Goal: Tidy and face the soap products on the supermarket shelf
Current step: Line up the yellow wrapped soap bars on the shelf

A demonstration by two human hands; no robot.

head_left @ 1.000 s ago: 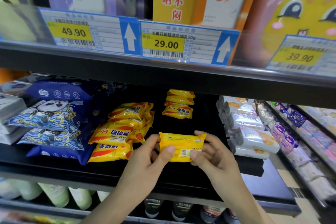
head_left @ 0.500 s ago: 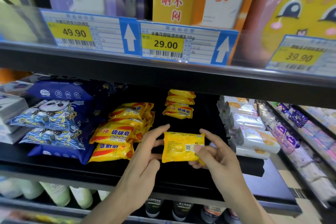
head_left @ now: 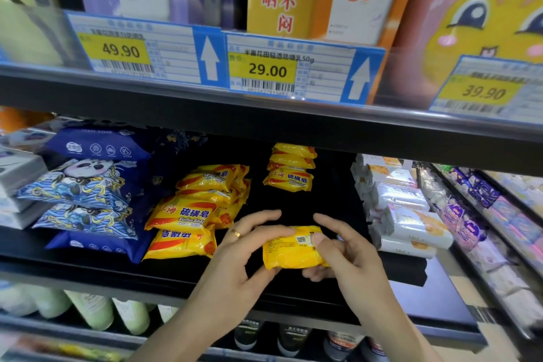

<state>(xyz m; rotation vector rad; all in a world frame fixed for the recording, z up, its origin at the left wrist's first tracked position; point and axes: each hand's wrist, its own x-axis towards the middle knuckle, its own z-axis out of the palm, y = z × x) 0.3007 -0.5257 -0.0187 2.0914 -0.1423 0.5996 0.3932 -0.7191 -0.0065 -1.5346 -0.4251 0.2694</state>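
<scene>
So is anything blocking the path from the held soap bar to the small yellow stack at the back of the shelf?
Nothing visible does. Both hands, left hand and right hand, hold the soap bar over bare black shelf, which runs unobstructed back to the rear stack.

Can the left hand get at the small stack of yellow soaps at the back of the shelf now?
Probably not yet: the left hand holds the yellow soap pack together with the right hand. Otherwise the dark shelf before the back stack lies bare.

One head-worn wide-angle view looks forward and slightly down, close to the black shelf (head_left: 205, 279), price labels (head_left: 264, 67) above.
</scene>
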